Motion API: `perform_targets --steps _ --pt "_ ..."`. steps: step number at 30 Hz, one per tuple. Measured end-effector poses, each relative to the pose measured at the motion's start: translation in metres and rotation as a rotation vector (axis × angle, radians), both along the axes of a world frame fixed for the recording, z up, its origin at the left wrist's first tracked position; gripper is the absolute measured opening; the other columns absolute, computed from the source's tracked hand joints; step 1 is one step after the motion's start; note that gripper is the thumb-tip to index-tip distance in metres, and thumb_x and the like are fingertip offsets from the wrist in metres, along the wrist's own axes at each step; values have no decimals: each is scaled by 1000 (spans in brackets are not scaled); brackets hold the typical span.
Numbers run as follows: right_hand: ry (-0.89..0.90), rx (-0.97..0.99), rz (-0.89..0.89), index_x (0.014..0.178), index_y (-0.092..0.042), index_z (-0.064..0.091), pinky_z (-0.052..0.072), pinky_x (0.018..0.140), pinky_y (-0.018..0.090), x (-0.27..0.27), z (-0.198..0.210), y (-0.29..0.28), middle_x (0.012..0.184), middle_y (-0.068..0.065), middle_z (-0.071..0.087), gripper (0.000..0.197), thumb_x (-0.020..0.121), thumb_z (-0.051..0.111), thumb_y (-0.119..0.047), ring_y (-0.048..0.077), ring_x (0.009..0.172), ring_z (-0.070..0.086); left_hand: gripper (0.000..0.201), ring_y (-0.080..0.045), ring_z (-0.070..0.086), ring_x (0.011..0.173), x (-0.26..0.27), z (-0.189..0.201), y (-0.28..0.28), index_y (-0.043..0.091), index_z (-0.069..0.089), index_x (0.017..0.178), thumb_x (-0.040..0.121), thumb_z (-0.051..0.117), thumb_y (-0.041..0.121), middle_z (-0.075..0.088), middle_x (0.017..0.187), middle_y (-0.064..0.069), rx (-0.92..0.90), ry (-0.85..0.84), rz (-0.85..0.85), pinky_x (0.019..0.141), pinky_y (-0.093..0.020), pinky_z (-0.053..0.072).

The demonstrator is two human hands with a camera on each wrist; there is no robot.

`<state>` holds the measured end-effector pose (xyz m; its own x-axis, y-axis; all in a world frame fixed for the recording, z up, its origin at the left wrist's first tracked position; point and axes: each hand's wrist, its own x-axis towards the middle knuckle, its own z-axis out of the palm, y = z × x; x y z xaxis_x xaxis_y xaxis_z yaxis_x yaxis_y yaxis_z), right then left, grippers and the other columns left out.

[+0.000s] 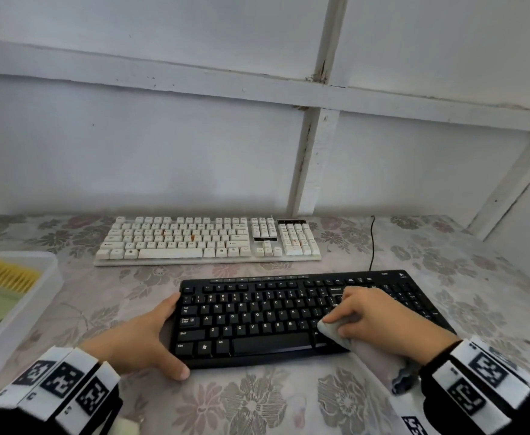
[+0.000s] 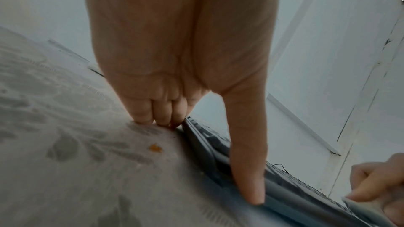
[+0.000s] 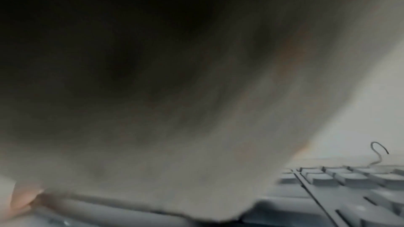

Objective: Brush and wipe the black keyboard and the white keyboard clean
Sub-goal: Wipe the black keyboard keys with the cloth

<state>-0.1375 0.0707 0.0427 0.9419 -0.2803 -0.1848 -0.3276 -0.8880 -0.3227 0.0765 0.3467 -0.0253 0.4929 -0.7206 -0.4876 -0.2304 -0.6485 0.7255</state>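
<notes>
The right hand (image 1: 373, 312) gripped a cloth (image 1: 332, 332) on the black keyboard (image 1: 257, 321); the left hand (image 1: 144, 337), fingers straight, braced its left edge (thumb along the front, per the left wrist view). The white keyboard (image 1: 207, 240) lay behind.

My left hand (image 1: 144, 337) lies at the black keyboard's (image 1: 257, 318) left end, thumb stretched along its front edge, fingers curled down to the tabletop (image 1: 257, 400). My right hand (image 1: 373, 312) sits over the keys, fingers curled, gripping a cloth (image 1: 335, 335). Both wrists wear marker bands.
</notes>
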Motion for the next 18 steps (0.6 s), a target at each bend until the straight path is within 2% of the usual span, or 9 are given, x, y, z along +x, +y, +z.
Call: perform_targets --steps 2,4,6,8,11,13,15,18 --pt "-32 32 16 113 -31 67 39 80 10 1 -1 3 91 -12 49 29 86 65 -20 1 86 51 158 -8 40 130 1 -3 0 38 2 148 17 89 54 31 146 22 -10 2 5 113 -37 30" --pt "-30 30 65 115 -32 67 35 74 7 3 -8 10 85 -15 44 29 87 63 -22 -3 79 46 157 -7 39 130 2 -3 0 37 4 149 20 91 50 33 145 22 -33 6 3 113 -36 30" --pt "-22 -4 74 114 -32 67 34 72 8 1 -14 10 81 -16 40 29 88 62 -22 -4 75 42 151 -8 40 129 1 -3 -1 37 5 148 26 94 42 34 144 22 -44 19 6 113 -37 31" --pt "-12 -32 36 111 -33 68 38 76 13 -6 -15 1 82 -14 42 27 88 63 -21 0 79 46 147 -7 39 130 1 -3 -1 38 6 148 30 94 40 33 145 23 -45 24 9 113 -37 30" --pt "10 -57 -29 107 -34 70 38 74 11 -20 -13 -16 86 -11 48 27 87 64 -18 4 82 51 149 -5 38 131 1 -4 -1 38 6 149 30 95 41 32 145 24 -53 19 4 114 -36 29" --pt "33 -117 -59 103 -34 72 37 70 10 -31 -11 -28 86 -9 49 26 86 63 -16 4 80 50 143 -4 36 130 1 -4 -3 35 5 149 37 94 32 31 141 27 -61 33 9 113 -30 26" --pt "49 -161 -105 97 -32 74 37 65 11 -43 -8 -39 82 -9 46 24 87 61 -15 3 73 48 137 -3 33 127 1 -4 -4 33 4 148 43 92 23 30 132 30 -65 44 18 107 -24 26" --pt "90 -208 -184 91 -32 75 36 62 12 -60 -5 -58 80 -9 43 23 86 61 -14 1 67 43 149 -3 31 126 2 -3 -4 31 2 149 32 94 33 28 133 26 -55 51 10 105 -23 25"
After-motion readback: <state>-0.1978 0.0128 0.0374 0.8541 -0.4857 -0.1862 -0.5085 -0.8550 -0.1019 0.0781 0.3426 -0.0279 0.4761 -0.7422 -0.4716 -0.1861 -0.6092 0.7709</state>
